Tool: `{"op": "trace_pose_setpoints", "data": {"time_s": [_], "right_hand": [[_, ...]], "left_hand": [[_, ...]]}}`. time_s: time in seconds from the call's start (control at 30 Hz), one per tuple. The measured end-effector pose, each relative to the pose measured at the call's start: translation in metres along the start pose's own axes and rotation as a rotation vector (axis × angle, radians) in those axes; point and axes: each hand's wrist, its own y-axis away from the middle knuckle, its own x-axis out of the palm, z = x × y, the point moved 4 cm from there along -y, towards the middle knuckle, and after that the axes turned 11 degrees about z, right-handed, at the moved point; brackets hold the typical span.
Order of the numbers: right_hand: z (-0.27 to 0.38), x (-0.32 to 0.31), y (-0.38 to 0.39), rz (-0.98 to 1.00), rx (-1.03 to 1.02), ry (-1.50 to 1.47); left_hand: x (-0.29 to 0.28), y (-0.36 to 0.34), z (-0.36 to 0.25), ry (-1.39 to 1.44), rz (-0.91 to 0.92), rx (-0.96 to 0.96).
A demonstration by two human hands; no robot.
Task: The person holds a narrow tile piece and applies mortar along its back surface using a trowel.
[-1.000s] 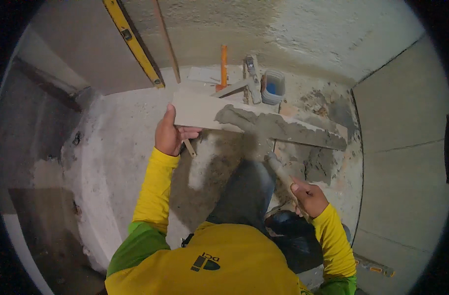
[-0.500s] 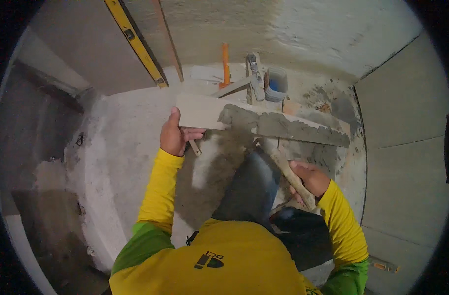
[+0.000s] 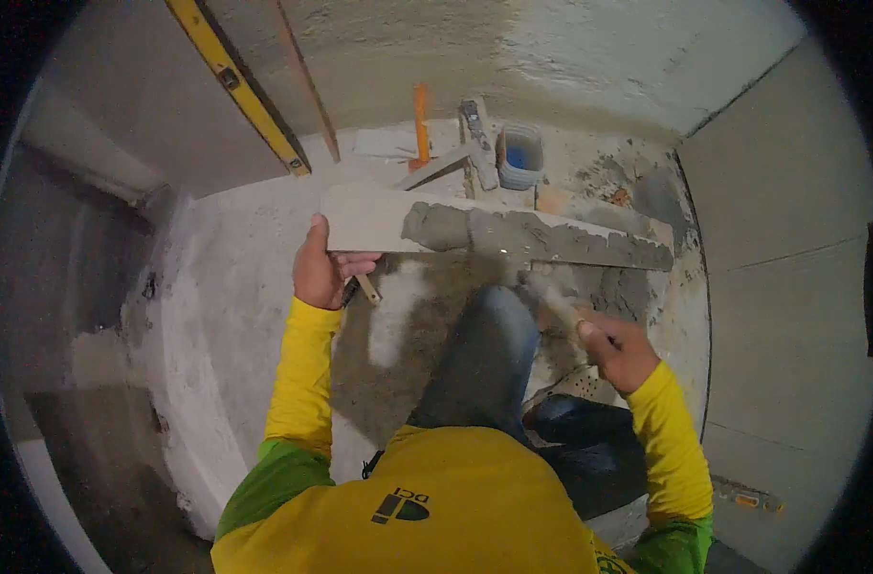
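A long pale tile strip (image 3: 355,218) lies crosswise in front of me, above my bent knee. Grey mortar (image 3: 527,235) covers much of its face, from left of the middle to the right end. My left hand (image 3: 319,271) is closed around the strip's bare left end, thumb on top and fingers underneath. In my right hand (image 3: 623,352) is a trowel (image 3: 561,306), gripped by its light, dirty handle and blurred by motion. The trowel's tip is near the strip's lower edge, and its blade is hard to make out.
A yellow spirit level (image 3: 240,88) and a thin wooden strip (image 3: 307,81) lean at the far left. Beyond the tile are an orange-handled tool (image 3: 422,124), a mortar-stained metal tool (image 3: 477,143) and a clear plastic tub (image 3: 519,158). Another level (image 3: 745,499) lies at the lower right.
The view has shifted slightly, so most things sit a little further left. My right hand has moved with the trowel, whose handle is now smeared by motion. My left hand keeps its hold.
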Motion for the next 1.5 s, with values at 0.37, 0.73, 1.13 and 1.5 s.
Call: {"op": "trace_pose_setpoints", "data": {"time_s": [0.37, 0.73, 1.13, 1.5], "right_hand": [[-0.108, -0.031, 0.039, 0.018, 0.214, -0.267], [-0.363, -0.076, 0.077, -0.265, 0.835, -0.026], [-0.479, 0.015, -0.024, -0.436, 0.778, -0.397], [-0.468, 0.021, 0.075, -0.535, 1.316, 0.262]], "left_hand": [[-0.009, -0.003, 0.011, -0.048, -0.077, 0.016], [-0.042, -0.021, 0.009, -0.117, -0.12, -0.017], [-0.036, -0.019, 0.002, -0.205, -0.172, 0.037], [-0.02, -0.019, 0.0, -0.157, -0.159, 0.012]]}}
